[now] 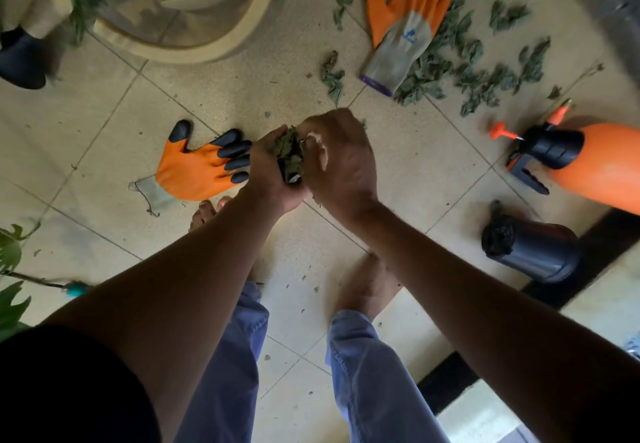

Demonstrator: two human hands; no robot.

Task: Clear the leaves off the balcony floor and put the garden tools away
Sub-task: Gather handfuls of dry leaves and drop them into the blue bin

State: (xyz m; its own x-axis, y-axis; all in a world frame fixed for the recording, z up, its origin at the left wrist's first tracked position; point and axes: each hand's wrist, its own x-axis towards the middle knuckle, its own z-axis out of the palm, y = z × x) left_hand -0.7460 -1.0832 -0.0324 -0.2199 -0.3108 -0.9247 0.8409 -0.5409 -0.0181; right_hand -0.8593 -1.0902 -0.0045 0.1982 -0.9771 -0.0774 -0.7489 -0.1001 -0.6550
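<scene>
Left hand [273, 174] cupped, fingers curled round wad of dry leaves [289, 155]; right hand [341, 162] clamped over top, packing it so nothing spills. Most leaf litter [485, 72] lies on tiles beyond, partly under far glove [403, 27]. Near glove [201, 169], orange sprayer [588, 162] not stowed.

blue logo on the grey glove [401, 44], its lettering unreadable.
</scene>
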